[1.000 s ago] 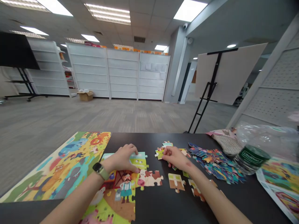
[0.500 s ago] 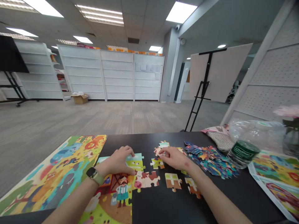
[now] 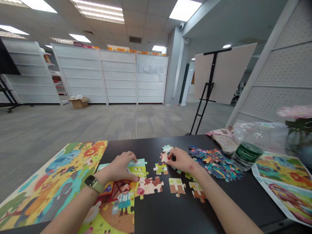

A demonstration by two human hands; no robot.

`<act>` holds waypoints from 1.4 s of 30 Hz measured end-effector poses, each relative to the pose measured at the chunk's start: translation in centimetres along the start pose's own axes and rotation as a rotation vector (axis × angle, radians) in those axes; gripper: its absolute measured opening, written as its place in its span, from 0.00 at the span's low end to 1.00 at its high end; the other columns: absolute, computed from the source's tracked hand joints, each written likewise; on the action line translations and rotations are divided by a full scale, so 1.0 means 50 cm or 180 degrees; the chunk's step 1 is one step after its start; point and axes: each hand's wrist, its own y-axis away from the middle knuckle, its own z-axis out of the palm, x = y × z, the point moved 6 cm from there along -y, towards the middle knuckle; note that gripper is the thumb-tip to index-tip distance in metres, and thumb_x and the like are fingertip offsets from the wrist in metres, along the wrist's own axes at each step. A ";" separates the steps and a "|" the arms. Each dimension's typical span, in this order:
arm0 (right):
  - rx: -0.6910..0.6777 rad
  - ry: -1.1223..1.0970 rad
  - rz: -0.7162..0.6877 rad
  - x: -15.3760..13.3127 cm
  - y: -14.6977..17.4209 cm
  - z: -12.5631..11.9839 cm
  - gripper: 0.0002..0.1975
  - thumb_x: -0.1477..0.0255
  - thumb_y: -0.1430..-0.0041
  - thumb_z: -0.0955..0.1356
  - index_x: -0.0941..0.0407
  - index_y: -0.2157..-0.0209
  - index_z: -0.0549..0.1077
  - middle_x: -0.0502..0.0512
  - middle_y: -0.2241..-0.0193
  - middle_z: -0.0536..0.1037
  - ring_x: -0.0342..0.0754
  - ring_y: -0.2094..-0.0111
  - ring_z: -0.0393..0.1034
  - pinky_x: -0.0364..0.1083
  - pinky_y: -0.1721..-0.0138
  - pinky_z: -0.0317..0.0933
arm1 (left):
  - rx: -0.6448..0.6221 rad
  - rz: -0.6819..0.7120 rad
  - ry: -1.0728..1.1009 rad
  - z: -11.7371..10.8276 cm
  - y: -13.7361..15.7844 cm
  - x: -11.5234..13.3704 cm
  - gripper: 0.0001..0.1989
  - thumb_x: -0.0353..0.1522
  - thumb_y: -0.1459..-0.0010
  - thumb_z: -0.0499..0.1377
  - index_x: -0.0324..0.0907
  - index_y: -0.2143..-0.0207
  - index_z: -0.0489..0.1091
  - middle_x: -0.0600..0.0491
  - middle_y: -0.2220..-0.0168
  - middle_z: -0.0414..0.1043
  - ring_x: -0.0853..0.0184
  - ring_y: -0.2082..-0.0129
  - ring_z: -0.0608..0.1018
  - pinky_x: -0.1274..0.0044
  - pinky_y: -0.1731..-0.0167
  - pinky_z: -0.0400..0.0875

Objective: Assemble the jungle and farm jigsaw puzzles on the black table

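Note:
My left hand (image 3: 119, 167) rests, fingers apart, over the upper edge of a partly joined farm puzzle (image 3: 114, 211) showing a farmer. Close to its thumb, a brown-and-white cow section (image 3: 151, 186) is joined on the right side. My right hand (image 3: 182, 160) has its fingers curled in a pinch at a pink puzzle piece (image 3: 164, 157), partly hidden by the fingertips. A pale blue piece (image 3: 167, 148) lies just beyond it. On the near side are a loose green piece (image 3: 160, 168), a brown-and-green piece (image 3: 177, 187) and another brown piece (image 3: 197, 191). The right forearm covers some pieces.
A colourful animal picture (image 3: 60, 182) lies at the left. Dark blue puzzle pieces (image 3: 219, 164) are heaped at the right, beside a plastic bottle (image 3: 249, 154), a patterned pouch (image 3: 225, 143) and a printed sheet (image 3: 287, 182). A flower vase (image 3: 298, 139) stands at the far right.
The view has swung slightly to the right. My right fingertips have moved a little away from me, from near the green piece to the pink piece. My left hand stays on the puzzle.

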 end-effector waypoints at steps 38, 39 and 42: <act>0.0700 0.0103 0.0509 -0.081 0.352 -0.004 0.19 0.62 0.32 0.59 0.50 0.46 0.74 0.57 0.38 0.69 0.56 0.36 0.60 0.57 0.34 0.51 | 0.0046 -0.0031 -0.0228 0.014 -0.006 -0.010 0.24 0.48 0.54 0.63 0.49 0.55 0.71 0.47 0.43 0.67 0.47 0.44 0.69 0.61 0.50 0.65; 0.0780 0.0168 0.0701 -0.061 0.346 -0.016 0.21 0.62 0.31 0.58 0.53 0.44 0.73 0.59 0.37 0.67 0.57 0.35 0.58 0.57 0.34 0.50 | 0.0062 -0.0031 -0.0243 0.013 -0.005 -0.008 0.24 0.47 0.54 0.63 0.49 0.55 0.71 0.47 0.43 0.67 0.47 0.44 0.69 0.61 0.50 0.65; 0.0680 0.0400 0.1162 -0.002 0.337 -0.024 0.28 0.59 0.33 0.59 0.58 0.38 0.67 0.64 0.34 0.61 0.61 0.32 0.51 0.60 0.34 0.48 | 0.0035 -0.0008 -0.0239 0.010 -0.002 -0.005 0.24 0.47 0.53 0.63 0.49 0.55 0.71 0.47 0.44 0.68 0.48 0.44 0.69 0.62 0.51 0.65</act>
